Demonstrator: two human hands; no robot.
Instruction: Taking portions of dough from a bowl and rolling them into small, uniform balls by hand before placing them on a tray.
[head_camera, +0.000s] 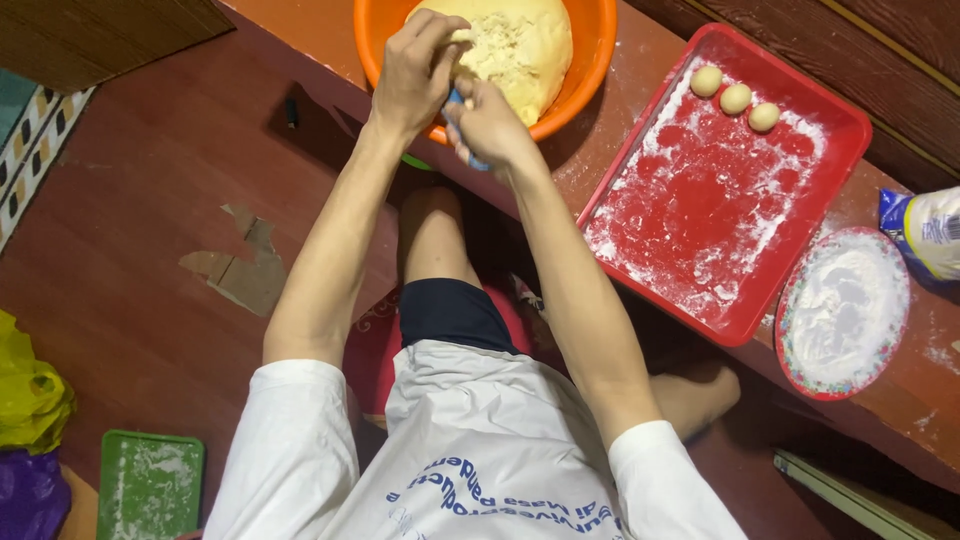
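Observation:
A large lump of pale yellow dough (520, 45) fills an orange bowl (590, 70) at the top of the head view. My left hand (415, 65) pinches the dough at its near left edge. My right hand (485, 125) is closed on a small blue scraper (458, 105) held against the bowl's near rim, just below the left hand. A red tray (720, 200) dusted with flour lies to the right. Three small dough balls (735, 98) sit in a row at its far corner.
A round plate of white flour (845, 310) stands right of the tray, with a flour bag (925, 230) at the right edge. A green floured tray (150, 485) and yellow and purple bags (30, 420) lie on the dark red floor at lower left.

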